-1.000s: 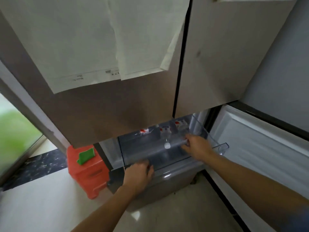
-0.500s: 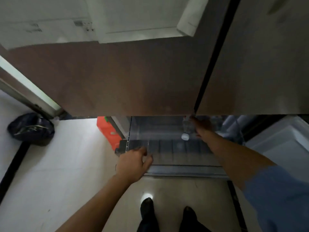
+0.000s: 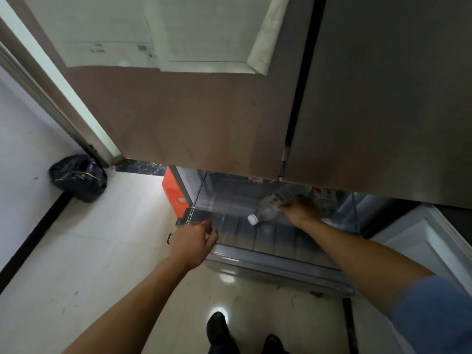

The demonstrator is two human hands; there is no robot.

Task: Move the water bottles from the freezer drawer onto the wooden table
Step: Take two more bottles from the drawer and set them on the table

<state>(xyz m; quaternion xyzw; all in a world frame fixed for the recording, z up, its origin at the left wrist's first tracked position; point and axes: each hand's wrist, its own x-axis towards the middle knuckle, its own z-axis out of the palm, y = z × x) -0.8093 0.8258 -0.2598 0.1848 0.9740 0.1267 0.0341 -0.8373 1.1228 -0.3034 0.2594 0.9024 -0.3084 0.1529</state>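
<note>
Now our right hand (image 3: 300,209) is wrapped round the clear water bottle (image 3: 268,209), and since half a second ago the hand has come out from under the fridge door (image 3: 204,118) and the bottle has tipped over more. The bottle is inside the freezer drawer (image 3: 255,254), slanted from back-right to front-left with its white cap (image 3: 252,219) pointing at us, while our left hand (image 3: 192,237) rests on the drawer's front edge with loose fingers, as before. Red and white labels show on the back bottles (image 3: 318,191), and there are papers (image 3: 178,34) on the door, but we cannot read the words.
</note>
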